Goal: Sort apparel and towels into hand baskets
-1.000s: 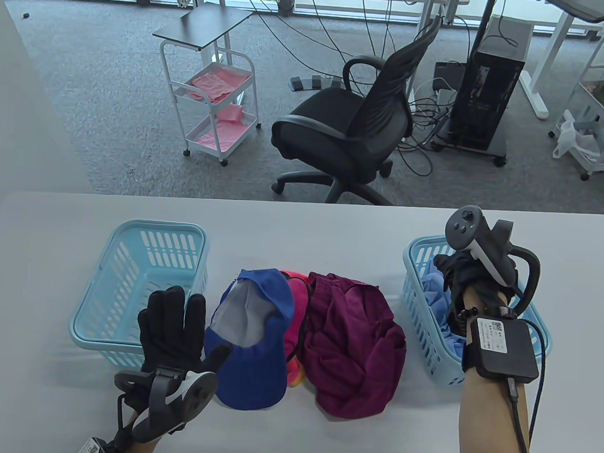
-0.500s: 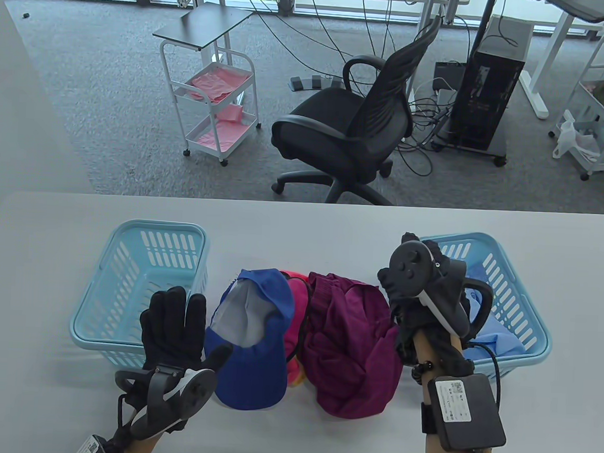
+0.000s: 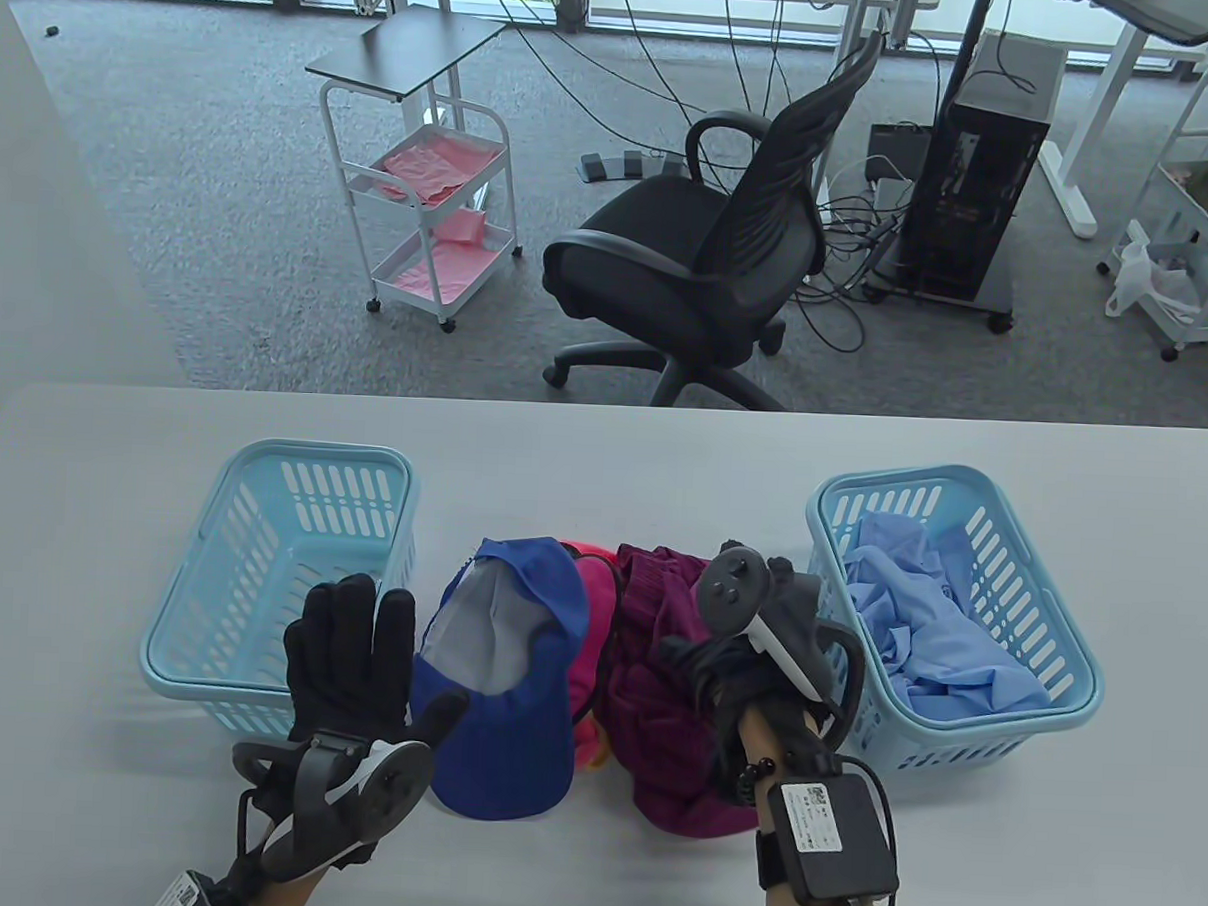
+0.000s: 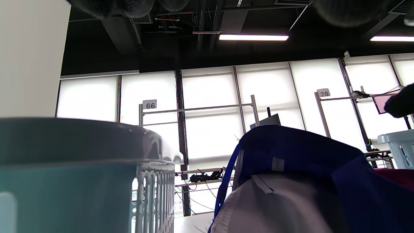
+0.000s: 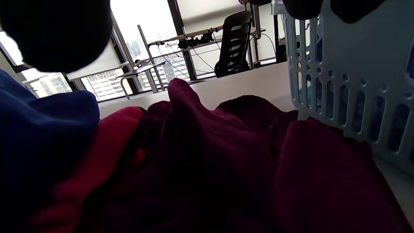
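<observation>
One maroon garment (image 3: 673, 696) lies under right hand (image 3: 725, 668), grip unclear; left hand (image 3: 350, 652) open.

table (image 3: 604, 443): grey | left basket (image 3: 255, 658) | clothes pile (image 3: 654, 675) centre | right basket (image 3: 1053, 708)

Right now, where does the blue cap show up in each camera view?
Table view: blue cap lies bottom centre, beside the left hand.
Left wrist view: cap fills lower right.
Right wrist view: cap at left edge.
Shared landmark: maroon garment.
</observation>
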The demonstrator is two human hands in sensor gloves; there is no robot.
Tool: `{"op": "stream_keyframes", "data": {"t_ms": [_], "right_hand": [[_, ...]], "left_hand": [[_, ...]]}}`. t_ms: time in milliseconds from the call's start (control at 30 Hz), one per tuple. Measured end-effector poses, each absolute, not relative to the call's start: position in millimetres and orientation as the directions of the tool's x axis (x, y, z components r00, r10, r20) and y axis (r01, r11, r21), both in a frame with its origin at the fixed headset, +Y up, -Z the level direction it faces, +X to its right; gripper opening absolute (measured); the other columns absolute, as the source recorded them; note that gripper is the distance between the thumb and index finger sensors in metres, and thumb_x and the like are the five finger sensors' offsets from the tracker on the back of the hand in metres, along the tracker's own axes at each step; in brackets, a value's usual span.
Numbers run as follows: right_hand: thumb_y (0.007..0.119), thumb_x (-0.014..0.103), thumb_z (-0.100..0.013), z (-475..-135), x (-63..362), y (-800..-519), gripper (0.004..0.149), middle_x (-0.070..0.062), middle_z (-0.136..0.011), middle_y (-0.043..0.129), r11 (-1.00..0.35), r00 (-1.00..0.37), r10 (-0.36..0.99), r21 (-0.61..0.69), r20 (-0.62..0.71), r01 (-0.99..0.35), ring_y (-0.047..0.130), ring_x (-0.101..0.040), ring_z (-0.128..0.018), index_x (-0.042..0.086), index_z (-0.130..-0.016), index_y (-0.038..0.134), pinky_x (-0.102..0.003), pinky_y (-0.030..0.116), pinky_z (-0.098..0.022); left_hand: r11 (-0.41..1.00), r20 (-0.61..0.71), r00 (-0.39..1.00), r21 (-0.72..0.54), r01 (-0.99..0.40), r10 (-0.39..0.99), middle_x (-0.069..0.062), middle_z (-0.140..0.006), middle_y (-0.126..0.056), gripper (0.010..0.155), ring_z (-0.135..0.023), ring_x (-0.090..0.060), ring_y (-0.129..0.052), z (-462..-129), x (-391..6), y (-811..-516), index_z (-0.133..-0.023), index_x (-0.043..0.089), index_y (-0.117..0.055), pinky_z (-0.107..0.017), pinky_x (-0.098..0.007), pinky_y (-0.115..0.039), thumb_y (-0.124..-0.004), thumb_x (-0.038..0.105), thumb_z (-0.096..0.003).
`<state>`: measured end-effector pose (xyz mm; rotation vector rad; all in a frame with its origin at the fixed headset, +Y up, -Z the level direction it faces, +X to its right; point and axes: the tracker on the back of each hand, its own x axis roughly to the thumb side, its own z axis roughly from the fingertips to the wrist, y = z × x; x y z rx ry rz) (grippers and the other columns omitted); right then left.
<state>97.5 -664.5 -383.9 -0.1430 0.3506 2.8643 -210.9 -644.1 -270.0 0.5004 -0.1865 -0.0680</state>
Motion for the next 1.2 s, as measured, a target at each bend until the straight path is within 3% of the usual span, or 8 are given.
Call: {"op": "stream_keyframes", "data": {"t_ms": [133,300,433,533,667,1000,1200], "right_hand": [[0.082,0.062,-0.022,-397.9,93.9,-712.7,0.121,-0.037,-0.103,0.005,-0.905,-0.977,0.171,0.371,-0.130,-0.208,0.021,-0.073,-0.090,0.017,-0.102,0.003,-0.086,0.038,-0.062],[0.083,0.063,-0.019,-404.7,91.9,-755.9,0.129,-0.040,-0.099,0.000,-0.859,-0.988,0.098,0.492,-0.116,-0.142,0.017,-0.075,-0.087,0.014,-0.097,-0.008,-0.088,0.034,-0.059],[0.081,0.063,-0.021,-405.7,93.6,-789.6,0.123,-0.037,-0.101,0.005,-0.842,-0.991,0.010,0.533,-0.134,-0.081,0.020,-0.074,-0.087,0.013,-0.098,-0.002,-0.086,0.039,-0.061],[0.084,0.057,-0.025,-406.9,96.2,-779.4,0.109,-0.032,-0.107,0.021,-0.898,-0.986,0.025,0.430,-0.168,-0.096,0.034,-0.071,-0.090,0.019,-0.104,0.019,-0.082,0.050,-0.063],[0.085,0.051,-0.027,-407.8,100.7,-774.3,0.092,-0.023,-0.106,0.045,-0.953,-0.979,0.000,0.296,-0.203,-0.062,0.055,-0.063,-0.089,0.024,-0.103,0.041,-0.072,0.065,-0.061],[0.087,0.036,-0.032,-408.7,103.8,-768.9,0.061,-0.014,-0.082,0.084,-0.991,-0.972,-0.083,0.119,-0.219,0.058,0.087,-0.047,-0.072,0.028,-0.091,0.069,-0.053,0.087,-0.050],[0.088,0.028,-0.035,-404.6,117.1,-757.2,0.054,-0.017,-0.074,0.091,-0.993,-0.957,0.103,0.036,-0.271,-0.117,0.097,-0.045,-0.063,0.026,-0.088,0.074,-0.050,0.093,-0.042]], "left_hand": [[0.874,0.157,0.981,0.485,0.023,-0.113,-0.032,-0.116,-0.026,0.097,-0.106,-0.062,-0.043,-269.7,-210.9,-644.0,-0.112,0.012,-0.017,-0.075,-0.070,-0.050,-0.061,0.067,-0.0452],[0.871,0.156,0.981,0.490,0.025,-0.116,-0.032,-0.116,-0.026,0.097,-0.106,-0.062,-0.043,-269.4,-210.6,-643.8,-0.112,0.012,-0.017,-0.075,-0.070,-0.050,-0.061,0.067,-0.0451],[0.869,0.155,0.981,0.494,0.028,-0.120,-0.032,-0.116,-0.026,0.097,-0.106,-0.062,-0.043,-268.8,-210.2,-643.8,-0.112,0.012,-0.017,-0.075,-0.070,-0.050,-0.061,0.067,-0.0452],[0.869,0.154,0.980,0.493,0.032,-0.123,-0.032,-0.116,-0.026,0.097,-0.106,-0.062,-0.043,-268.8,-209.9,-643.9,-0.112,0.012,-0.017,-0.075,-0.070,-0.050,-0.061,0.067,-0.0452],[0.868,0.152,0.980,0.495,0.034,-0.125,-0.032,-0.116,-0.026,0.097,-0.106,-0.061,-0.043,-268.3,-209.2,-644.0,-0.112,0.012,-0.018,-0.075,-0.070,-0.050,-0.061,0.067,-0.0451],[0.866,0.151,0.980,0.499,0.036,-0.127,-0.032,-0.116,-0.026,0.097,-0.106,-0.062,-0.043,-268.0,-208.9,-643.8,-0.112,0.012,-0.018,-0.074,-0.070,-0.050,-0.061,0.067,-0.0451],[0.862,0.146,0.981,0.506,0.034,-0.124,-0.032,-0.116,-0.026,0.097,-0.106,-0.061,-0.043,-267.8,-209.7,-643.1,-0.112,0.012,-0.018,-0.075,-0.070,-0.050,-0.061,0.067,-0.0452]]}}
